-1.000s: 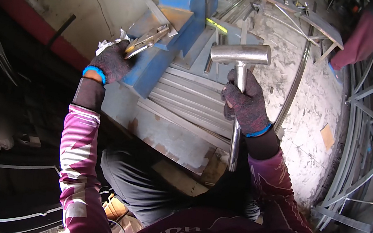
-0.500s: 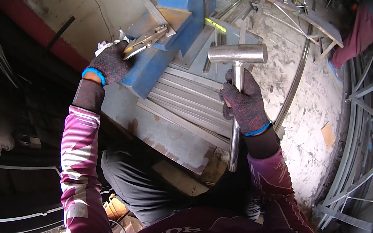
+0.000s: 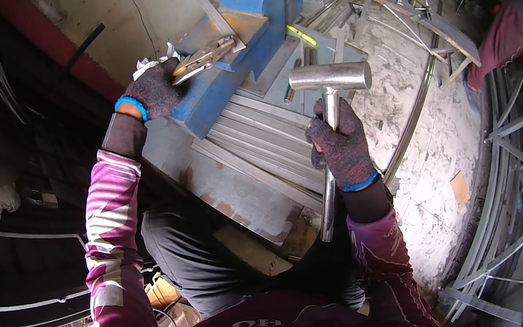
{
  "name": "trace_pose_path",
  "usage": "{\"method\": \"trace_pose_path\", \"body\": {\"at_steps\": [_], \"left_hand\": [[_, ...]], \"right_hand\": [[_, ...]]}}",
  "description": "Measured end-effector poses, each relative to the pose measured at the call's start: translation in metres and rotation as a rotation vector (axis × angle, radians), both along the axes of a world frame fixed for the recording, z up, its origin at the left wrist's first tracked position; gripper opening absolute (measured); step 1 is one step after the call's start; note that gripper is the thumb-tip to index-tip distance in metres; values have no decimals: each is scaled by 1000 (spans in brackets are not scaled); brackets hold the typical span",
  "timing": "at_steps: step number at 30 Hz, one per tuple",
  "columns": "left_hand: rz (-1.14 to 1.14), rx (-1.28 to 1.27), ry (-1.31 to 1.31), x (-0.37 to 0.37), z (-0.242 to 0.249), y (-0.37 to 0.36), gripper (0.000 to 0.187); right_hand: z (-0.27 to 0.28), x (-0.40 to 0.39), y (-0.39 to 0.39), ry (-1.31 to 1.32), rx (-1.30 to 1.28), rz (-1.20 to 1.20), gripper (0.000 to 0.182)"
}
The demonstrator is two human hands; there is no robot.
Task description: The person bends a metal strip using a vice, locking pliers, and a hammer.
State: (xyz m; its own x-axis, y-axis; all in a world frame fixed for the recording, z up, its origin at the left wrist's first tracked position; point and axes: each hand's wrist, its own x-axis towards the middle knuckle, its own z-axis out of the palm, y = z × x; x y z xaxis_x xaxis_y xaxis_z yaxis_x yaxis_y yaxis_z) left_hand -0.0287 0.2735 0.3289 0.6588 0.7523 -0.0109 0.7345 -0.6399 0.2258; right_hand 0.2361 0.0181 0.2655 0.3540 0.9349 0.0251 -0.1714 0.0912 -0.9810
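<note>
My right hand (image 3: 344, 145), in a dark knitted glove, is wrapped round the handle of a metal hammer (image 3: 330, 76), whose head is up and handle end points down. At the left, my gloved left hand (image 3: 155, 89) is closed round the lower end of locking pliers (image 3: 201, 61). The pliers' upper end lies at a flat metal bar (image 3: 218, 18) on the rusty top of a blue metal block (image 3: 206, 105). Crumpled white material (image 3: 148, 66) shows behind my left hand. The fingertips of my left hand are hidden.
Several metal bars (image 3: 265, 140) lie on a metal-topped bench (image 3: 216, 202) before my knees. A yellow marker (image 3: 301, 35) lies beyond the block. Long curved metal strips (image 3: 494, 196) stand at the right. A low wooden bench (image 3: 450, 36) and another person's maroon clothing (image 3: 502, 47) are at the upper right.
My right hand and the hammer have shifted very slightly left. At the upper right, the other person's clothing has moved a little. My left hand and the pliers look still.
</note>
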Motion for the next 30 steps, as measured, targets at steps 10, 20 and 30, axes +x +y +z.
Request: {"method": "trace_pose_path", "body": {"at_steps": [10,20,30], "left_hand": [[21,-26,11,2,3,-1,43],[30,-16,39,4,5,-2,46],[67,104,31,8,0,-7,38]], "right_hand": [[-1,5,-3,-11,-13,-12,19],[1,5,-4,16,-31,18,20],[13,3,10,-78,-67,7,21]]}}
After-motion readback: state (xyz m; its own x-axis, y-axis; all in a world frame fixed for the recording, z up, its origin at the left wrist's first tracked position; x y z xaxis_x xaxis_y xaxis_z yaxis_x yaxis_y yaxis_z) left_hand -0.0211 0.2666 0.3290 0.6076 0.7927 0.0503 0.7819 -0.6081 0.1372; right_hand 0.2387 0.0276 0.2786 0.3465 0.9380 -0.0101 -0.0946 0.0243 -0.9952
